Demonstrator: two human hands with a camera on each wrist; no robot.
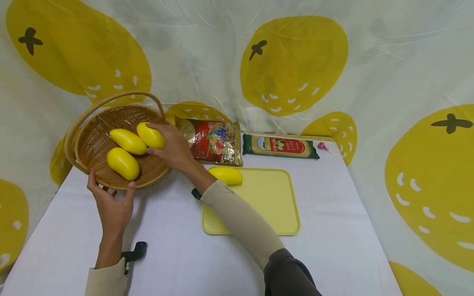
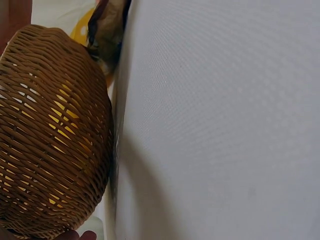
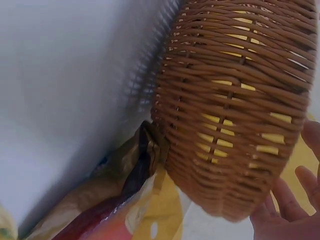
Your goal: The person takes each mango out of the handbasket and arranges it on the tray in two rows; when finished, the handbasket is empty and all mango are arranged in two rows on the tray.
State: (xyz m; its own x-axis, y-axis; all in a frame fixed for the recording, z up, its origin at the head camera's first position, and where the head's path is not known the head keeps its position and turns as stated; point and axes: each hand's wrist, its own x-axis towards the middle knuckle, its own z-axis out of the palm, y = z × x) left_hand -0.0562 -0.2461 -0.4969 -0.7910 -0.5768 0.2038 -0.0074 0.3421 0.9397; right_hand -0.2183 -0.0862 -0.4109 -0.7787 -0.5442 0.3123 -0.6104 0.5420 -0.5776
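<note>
A brown wicker basket [image 1: 100, 117] with an arched handle sits at the left, its mouth tilted toward me. My left hand [image 1: 112, 207] grips its near rim, thumb and fingers spread along the edge. Inside lie two yellow mangoes, one in the middle [image 1: 128, 141] and one closer to the near rim [image 1: 123, 163]. A third mango [image 1: 149, 135], on the basket's right side, is held between the thumb and fingers of my right hand [image 1: 172, 148]. Both wrist views show the woven outer wall [image 2: 55, 125], with yellow glimpsed through its gaps. Another mango [image 1: 227, 175] rests on the pale yellow tray [image 1: 266, 201].
A red and gold food bag [image 1: 211, 142] lies behind the tray, just right of the basket. Beside it is a green-ended pasta packet [image 1: 280, 146], then a small pink lollipop [image 1: 323, 146]. A printed curtain [image 1: 207, 53] hangs behind the white-covered table [image 1: 333, 205].
</note>
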